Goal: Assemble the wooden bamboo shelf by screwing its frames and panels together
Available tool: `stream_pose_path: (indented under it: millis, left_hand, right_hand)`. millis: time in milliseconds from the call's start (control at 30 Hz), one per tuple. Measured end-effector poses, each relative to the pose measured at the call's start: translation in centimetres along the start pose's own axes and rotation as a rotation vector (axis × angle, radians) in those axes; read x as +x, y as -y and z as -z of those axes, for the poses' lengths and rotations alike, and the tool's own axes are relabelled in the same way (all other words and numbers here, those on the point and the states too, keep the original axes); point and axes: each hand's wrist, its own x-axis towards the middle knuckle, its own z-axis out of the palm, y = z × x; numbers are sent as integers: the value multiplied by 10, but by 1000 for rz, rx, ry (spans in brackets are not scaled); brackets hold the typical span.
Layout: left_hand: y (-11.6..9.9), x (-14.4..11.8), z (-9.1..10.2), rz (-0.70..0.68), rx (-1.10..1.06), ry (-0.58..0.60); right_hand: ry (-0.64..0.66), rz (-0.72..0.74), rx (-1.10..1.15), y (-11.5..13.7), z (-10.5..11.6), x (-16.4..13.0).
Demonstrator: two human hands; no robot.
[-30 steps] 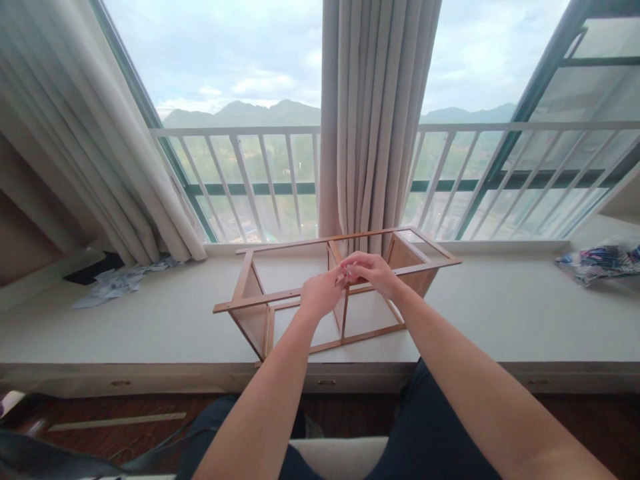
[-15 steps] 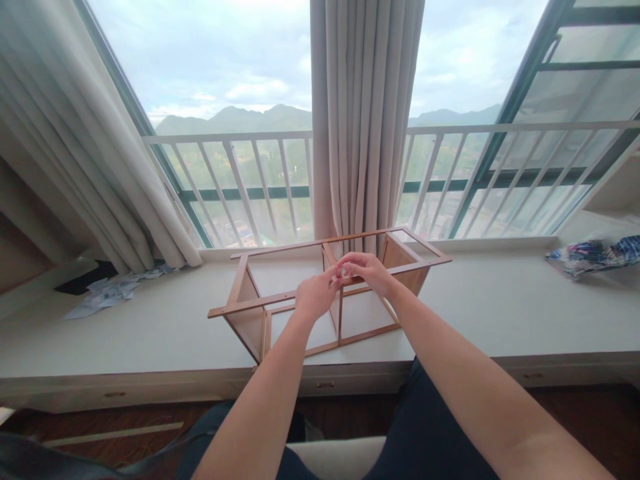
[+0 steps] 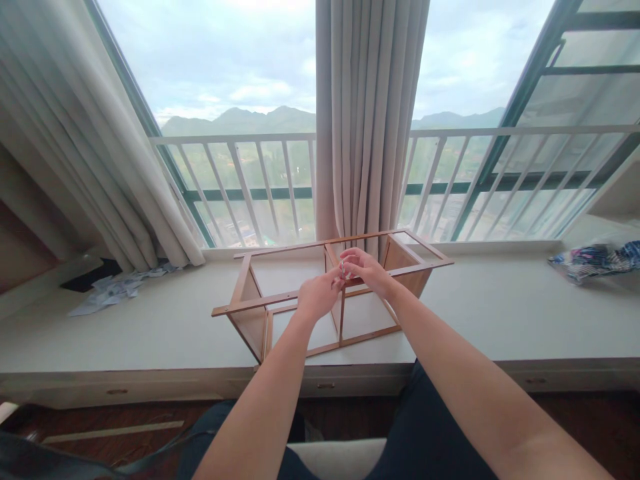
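Observation:
A brown wooden shelf frame [image 3: 260, 303] lies on its side on the white ledge, with thin rails and pale panels. At the middle of its near top rail, my left hand [image 3: 318, 293] is closed with its fingers against the rail, by the crossbar joint. My right hand [image 3: 367, 269] is bent over the same spot, thumb and fingers pinched together. Between the fingertips of both hands stands a small silvery metal piece [image 3: 343, 269], upright over the joint. It is too small to tell whether it is a screw or a key, and the fingers partly cover it.
The white ledge [image 3: 500, 313] runs along a railed window, with drawers below its front edge. Paper scraps [image 3: 107, 293] lie at left by a dark flat object [image 3: 90, 275]. A plastic bag with patterned cloth [image 3: 595, 261] sits at right. A grey curtain [image 3: 373, 133] hangs behind the frame.
Both hands stay at the same joint. The right fingers have lifted and turned slightly, so the silvery piece shows more clearly. The view has shifted a little.

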Motion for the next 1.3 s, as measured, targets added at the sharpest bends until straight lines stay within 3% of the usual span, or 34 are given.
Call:
stream_pose_path:
  millis: [300, 467, 767, 1300]
  left_hand:
    - [0, 0, 0, -1, -9, -16]
    - [0, 0, 0, -9, -18, -26]
    - [2, 1, -3, 3, -10, -35]
    - [0, -1, 1, 13, 10, -10]
  right_hand:
    - [44, -46, 136, -3, -5, 0]
    - [58, 25, 73, -13, -3, 3]
    - [62, -29, 108, -15, -6, 2]
    - [17, -25, -28, -20, -7, 3]
